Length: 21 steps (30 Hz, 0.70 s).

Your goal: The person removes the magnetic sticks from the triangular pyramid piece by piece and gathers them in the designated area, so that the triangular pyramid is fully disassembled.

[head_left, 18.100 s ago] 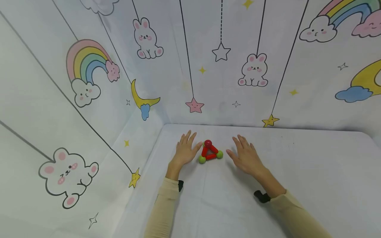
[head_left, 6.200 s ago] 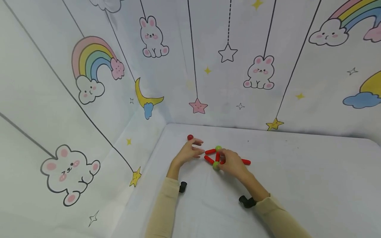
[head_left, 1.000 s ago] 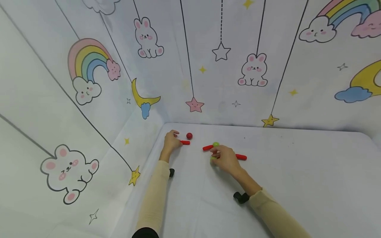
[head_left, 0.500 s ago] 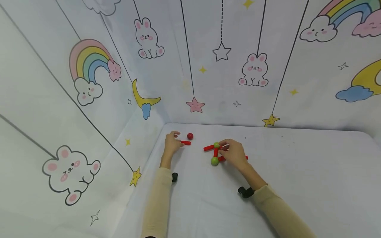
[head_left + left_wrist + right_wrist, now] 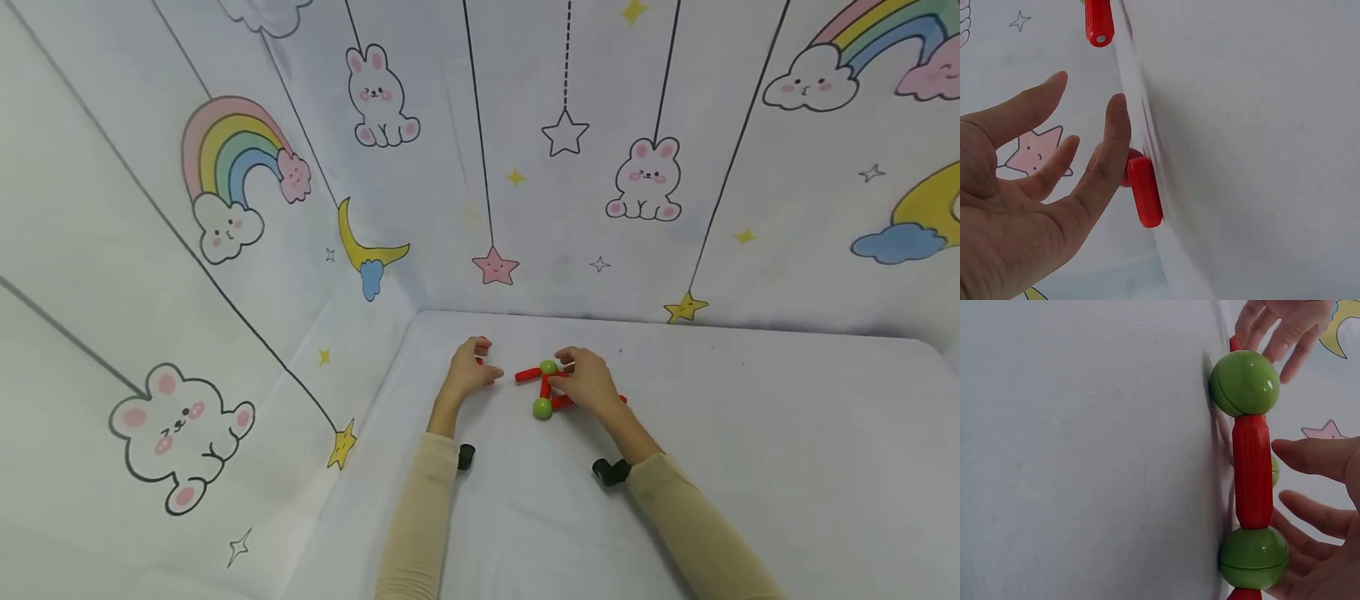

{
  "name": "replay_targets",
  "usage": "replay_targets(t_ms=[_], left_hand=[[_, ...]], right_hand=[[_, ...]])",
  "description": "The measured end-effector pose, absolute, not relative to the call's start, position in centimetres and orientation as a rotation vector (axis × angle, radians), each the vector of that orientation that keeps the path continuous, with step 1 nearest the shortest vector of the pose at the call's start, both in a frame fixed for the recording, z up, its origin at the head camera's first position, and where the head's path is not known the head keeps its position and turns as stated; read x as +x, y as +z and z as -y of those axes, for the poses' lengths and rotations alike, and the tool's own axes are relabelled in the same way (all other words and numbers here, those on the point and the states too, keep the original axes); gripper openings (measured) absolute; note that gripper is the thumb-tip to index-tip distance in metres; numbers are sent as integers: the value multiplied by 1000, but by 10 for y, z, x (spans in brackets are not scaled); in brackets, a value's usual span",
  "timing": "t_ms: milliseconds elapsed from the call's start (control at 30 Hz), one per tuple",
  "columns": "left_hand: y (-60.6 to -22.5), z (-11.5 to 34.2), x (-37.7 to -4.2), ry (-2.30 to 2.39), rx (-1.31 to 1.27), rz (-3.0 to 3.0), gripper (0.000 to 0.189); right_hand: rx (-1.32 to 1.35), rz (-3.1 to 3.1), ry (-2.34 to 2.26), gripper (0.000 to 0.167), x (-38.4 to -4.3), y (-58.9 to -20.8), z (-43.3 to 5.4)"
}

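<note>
My left hand [image 5: 468,375] hovers over the table's far left with spread, bent fingers and nothing between them. Beyond its fingers lie a loose red magnetic rod [image 5: 1145,192] and a red ball [image 5: 1127,180], both mostly hidden in the head view. My right hand [image 5: 588,383] is over a linked group of red rods and green balls, partly covering it. A nearer green ball [image 5: 542,408] joins by a red rod [image 5: 545,386] to a farther green ball [image 5: 548,367]. In the right wrist view, the thumb is beside a red rod [image 5: 1254,472]; no grip shows.
The white cloth-covered table [image 5: 750,467] meets a printed backdrop [image 5: 420,200] along its far and left edges. A red rod [image 5: 527,375] sticks out leftward from the farther green ball. Black wrist cameras [image 5: 611,472] sit beneath both forearms.
The early triangle has been pulled apart; its red ball and one rod lie at left. In the last second, my left hand moves right from that rod, and my right hand leaves the nearer green ball.
</note>
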<state>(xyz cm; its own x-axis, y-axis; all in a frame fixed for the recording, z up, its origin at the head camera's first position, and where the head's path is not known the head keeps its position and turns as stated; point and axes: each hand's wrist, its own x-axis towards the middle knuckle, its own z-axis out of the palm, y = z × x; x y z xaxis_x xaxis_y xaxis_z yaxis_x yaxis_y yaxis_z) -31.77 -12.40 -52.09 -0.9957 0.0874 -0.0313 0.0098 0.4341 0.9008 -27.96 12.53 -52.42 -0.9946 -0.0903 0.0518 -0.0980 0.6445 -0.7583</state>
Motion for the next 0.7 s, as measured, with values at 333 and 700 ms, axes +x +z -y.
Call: replay_targets(t_ms=[333,700], left_hand=[[-522,103,-313,1503,98,-2536,66],[-526,86,-313,1595,57,-2472,60]], right_hand=[[143,2868,1343,50,-287,-528,-122],[106,2835,1374,49,-286,-529,-121]])
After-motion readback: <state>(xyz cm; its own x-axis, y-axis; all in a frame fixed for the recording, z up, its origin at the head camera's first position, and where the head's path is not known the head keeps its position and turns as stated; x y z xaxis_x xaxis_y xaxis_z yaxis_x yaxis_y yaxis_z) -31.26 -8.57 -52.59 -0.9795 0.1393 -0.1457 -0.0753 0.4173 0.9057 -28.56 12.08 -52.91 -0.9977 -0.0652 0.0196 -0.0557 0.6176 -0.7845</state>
